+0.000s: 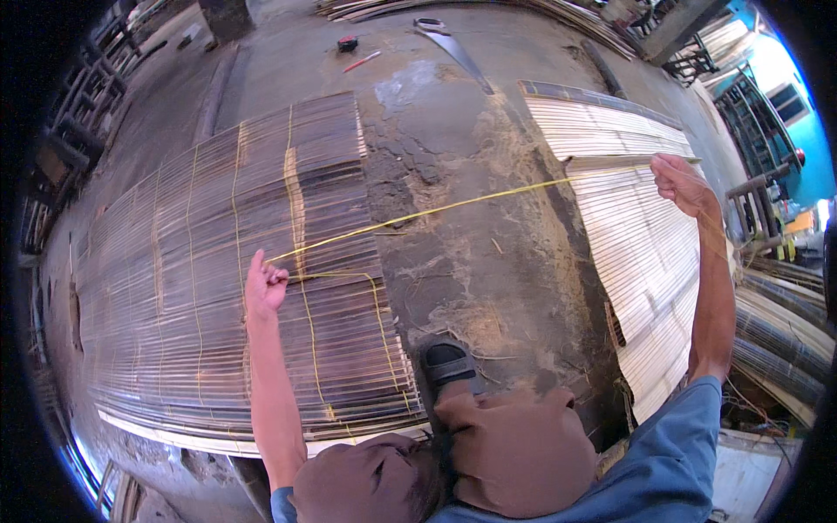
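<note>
Left grip (266,286), right grip (680,183) holding yellow cord (453,207) (stretched between).

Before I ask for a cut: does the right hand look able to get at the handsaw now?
Probably not: the right hand seems shut on the yellow cord, stretched toward the left hand, and the handsaw lies well ahead on the floor. Nothing covers it, though.

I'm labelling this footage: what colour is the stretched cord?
The cord is yellow; it shows best in the head view.
</note>
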A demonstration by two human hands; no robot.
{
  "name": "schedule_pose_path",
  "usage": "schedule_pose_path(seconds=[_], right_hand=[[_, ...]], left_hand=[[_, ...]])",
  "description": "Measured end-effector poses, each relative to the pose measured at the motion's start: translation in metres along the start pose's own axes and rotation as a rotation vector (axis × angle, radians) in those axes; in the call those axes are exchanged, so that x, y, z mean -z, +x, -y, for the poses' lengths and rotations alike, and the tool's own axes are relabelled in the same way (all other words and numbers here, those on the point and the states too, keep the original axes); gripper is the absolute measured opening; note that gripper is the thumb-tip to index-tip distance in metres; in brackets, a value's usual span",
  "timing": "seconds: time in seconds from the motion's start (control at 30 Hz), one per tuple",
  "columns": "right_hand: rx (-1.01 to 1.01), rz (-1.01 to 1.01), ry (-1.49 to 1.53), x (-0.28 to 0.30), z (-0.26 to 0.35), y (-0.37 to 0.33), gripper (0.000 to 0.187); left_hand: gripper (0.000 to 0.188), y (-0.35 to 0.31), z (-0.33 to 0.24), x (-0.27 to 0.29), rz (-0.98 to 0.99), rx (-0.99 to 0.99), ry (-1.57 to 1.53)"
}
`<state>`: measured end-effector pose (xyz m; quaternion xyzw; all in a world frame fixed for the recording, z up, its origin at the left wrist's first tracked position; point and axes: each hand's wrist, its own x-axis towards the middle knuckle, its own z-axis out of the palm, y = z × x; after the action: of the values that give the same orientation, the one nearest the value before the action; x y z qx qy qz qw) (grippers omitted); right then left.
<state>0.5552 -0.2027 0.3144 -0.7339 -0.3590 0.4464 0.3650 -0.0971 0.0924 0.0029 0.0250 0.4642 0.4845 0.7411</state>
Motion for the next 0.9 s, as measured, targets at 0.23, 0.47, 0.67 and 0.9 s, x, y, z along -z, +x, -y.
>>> schedule_pose_path(seconds=[0.23,0.47,0.67,0.9], right_hand=[[0.053,-0.438,0.239,0.099,-0.055,-0.045,0.019],[-0.344,-0.992,-1.349,0.234,-0.116,-0.091,0.055],[0.309,-0.577,-0.768,0.033,-0.101,0.015,0.034],[0.505,0.354,-0.078,-0.397,-0.073,0.063,0.033]], left_hand=[[0.038,0.011,-0.007,-0.001,-0.009,-0.026,0.062],[0.036,-0.018,-0.008,-0.028,0.021,-0.066,0.21],[0.029,-0.087,-0.015,-0.131,0.476,-0.159,0.728],[0.038,-0.158,0.031,-0.206,0.717,-0.387,1.435]])
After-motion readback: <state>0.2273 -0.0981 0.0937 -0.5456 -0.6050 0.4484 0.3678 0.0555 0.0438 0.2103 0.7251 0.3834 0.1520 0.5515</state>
